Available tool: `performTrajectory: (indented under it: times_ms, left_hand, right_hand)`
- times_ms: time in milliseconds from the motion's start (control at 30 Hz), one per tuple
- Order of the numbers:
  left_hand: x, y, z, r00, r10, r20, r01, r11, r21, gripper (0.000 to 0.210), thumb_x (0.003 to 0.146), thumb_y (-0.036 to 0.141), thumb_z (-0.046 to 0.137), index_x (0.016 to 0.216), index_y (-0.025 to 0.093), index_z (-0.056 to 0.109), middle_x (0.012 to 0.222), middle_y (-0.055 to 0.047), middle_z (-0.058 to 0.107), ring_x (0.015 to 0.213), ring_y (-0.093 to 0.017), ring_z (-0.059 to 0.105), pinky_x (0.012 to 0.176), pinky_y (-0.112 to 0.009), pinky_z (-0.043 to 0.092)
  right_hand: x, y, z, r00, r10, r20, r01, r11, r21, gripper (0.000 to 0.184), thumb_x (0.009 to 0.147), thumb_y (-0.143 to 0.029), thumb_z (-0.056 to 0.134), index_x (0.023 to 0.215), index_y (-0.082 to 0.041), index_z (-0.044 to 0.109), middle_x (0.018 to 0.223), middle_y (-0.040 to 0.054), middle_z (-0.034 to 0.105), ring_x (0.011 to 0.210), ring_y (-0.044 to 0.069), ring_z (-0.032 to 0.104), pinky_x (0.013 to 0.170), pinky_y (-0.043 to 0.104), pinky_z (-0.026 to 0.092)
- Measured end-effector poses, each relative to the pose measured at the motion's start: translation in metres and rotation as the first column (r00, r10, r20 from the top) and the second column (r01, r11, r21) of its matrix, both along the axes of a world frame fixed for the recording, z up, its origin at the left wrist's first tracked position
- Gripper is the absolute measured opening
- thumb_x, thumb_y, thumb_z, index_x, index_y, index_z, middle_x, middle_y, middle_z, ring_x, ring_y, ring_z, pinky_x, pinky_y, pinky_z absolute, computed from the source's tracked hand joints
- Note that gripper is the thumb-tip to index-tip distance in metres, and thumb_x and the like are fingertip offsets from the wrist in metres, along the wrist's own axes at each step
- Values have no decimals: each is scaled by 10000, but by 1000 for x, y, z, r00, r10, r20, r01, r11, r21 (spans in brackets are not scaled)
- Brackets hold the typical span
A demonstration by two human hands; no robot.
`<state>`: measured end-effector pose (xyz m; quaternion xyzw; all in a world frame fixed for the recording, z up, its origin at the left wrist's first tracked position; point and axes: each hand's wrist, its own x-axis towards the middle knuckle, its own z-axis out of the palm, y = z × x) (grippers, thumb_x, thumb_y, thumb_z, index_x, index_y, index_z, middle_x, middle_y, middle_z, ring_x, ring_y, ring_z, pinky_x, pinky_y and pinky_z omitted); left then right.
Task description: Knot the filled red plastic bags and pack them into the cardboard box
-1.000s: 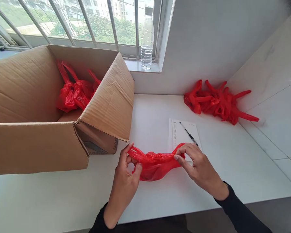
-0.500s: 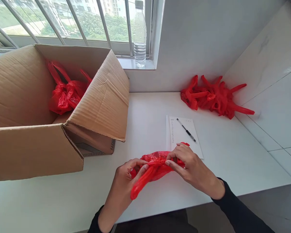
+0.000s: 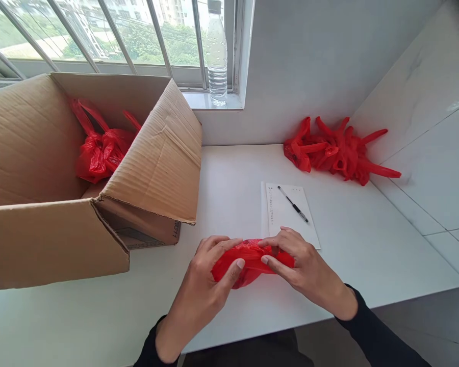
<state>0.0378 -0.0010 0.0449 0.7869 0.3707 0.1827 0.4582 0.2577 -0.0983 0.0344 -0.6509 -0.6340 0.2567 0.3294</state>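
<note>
Between my two hands, just above the front of the white table, is a bunched red plastic bag (image 3: 248, 262). My left hand (image 3: 208, 285) is curved round the bag's left end, its thumb in front and its fingers over the top. On the right end, my right hand (image 3: 300, 257) grips the plastic with thumb and fingertips. What the bag contains, if anything, is hidden. Behind my right hand lies a sheet of paper (image 3: 290, 224) with a black pen (image 3: 292, 204) across it.
A large open cardboard box (image 3: 53, 244) stands at the left, with tied red bags (image 3: 103, 153) inside. More red bags (image 3: 336, 150) are heaped at the back right by the wall. A clear bottle (image 3: 217, 61) stands on the window sill (image 3: 199, 101).
My left hand has shifted from pinching a hanging strip of the bag to cupping its left end. That strip no longer sticks out toward me. My right hand stays almost in place.
</note>
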Motion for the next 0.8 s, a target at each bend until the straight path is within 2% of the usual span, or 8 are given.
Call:
performTrajectory:
  times_ms: [67, 133, 200, 300, 400, 500, 700, 800]
  left_hand:
    - [-1, 2, -1, 999, 27, -24, -26, 999, 22, 201, 992, 395, 574, 1047, 274, 725, 1010, -32, 687, 1011, -214, 623, 890, -331, 487]
    - [-6, 5, -3, 990, 140, -13, -141, 990, -22, 233, 994, 421, 565, 905, 248, 693, 871, -11, 678, 874, -196, 625, 819, -319, 480]
    - [-12, 8, -2, 967, 254, 3, -252, 961, -115, 266, 993, 464, 554, 890, 244, 663, 864, 1, 679, 826, -183, 626, 790, -308, 475]
    - [-13, 7, 3, 961, 276, 30, -268, 952, -149, 244, 985, 482, 560, 1079, 278, 656, 1055, -10, 698, 992, -198, 644, 869, -308, 488]
    - [-3, 3, 10, 987, 163, -4, -163, 987, 8, 398, 942, 439, 646, 1323, 353, 574, 1321, -17, 607, 1191, -213, 585, 972, -321, 475]
    - [7, 3, 16, 996, 92, 3, -92, 990, 107, 181, 953, 377, 645, 1122, 321, 679, 1148, -3, 640, 1057, -177, 618, 888, -283, 484]
    - [2, 8, 21, 947, 285, 148, -289, 957, 6, 127, 985, 368, 606, 949, 257, 654, 938, 18, 653, 893, -151, 608, 801, -258, 451]
    - [-3, 5, 22, 934, 326, 147, -319, 945, -71, 154, 984, 400, 606, 956, 255, 651, 865, 32, 653, 794, -139, 603, 729, -254, 446]
  right_hand:
    - [4, -3, 0, 1000, -27, -9, 27, 1000, 16, 107, 1001, -243, 566, 1070, -299, 626, 911, -22, 656, 849, 183, 606, 1149, 537, 318]
    - [12, -8, 1, 992, -122, -37, 121, 992, -23, 71, 1007, -300, 555, 987, -295, 622, 857, -25, 628, 801, 181, 592, 1066, 496, 419]
    - [19, -14, 4, 966, -248, -65, 241, 965, -108, 111, 1000, -397, 561, 973, -303, 615, 909, -5, 639, 812, 201, 598, 758, 381, 538]
    - [21, -18, 8, 939, -325, -113, 300, 933, -197, 160, 982, -461, 566, 982, -304, 595, 1067, 22, 659, 840, 220, 628, 479, 294, 435]
    - [14, -16, 13, 943, -281, -180, 251, 953, -171, 131, 963, -423, 599, 1014, -304, 589, 1022, 22, 656, 904, 235, 644, 646, 333, 530]
    - [10, -14, 15, 936, -293, -198, 266, 952, -153, 220, 941, -417, 643, 1149, -353, 614, 944, -6, 626, 918, 221, 629, 838, 376, 533]
    - [16, -20, 10, 811, -438, -388, 423, 897, -128, 211, 982, -469, 594, 1113, -308, 627, 1044, 38, 651, 981, 230, 629, 828, 358, 537]
    - [2, -26, 16, 723, -520, -455, 610, 790, 66, 165, 975, -373, 624, 1116, -300, 580, 1076, 55, 636, 1027, 235, 620, 865, 364, 539]
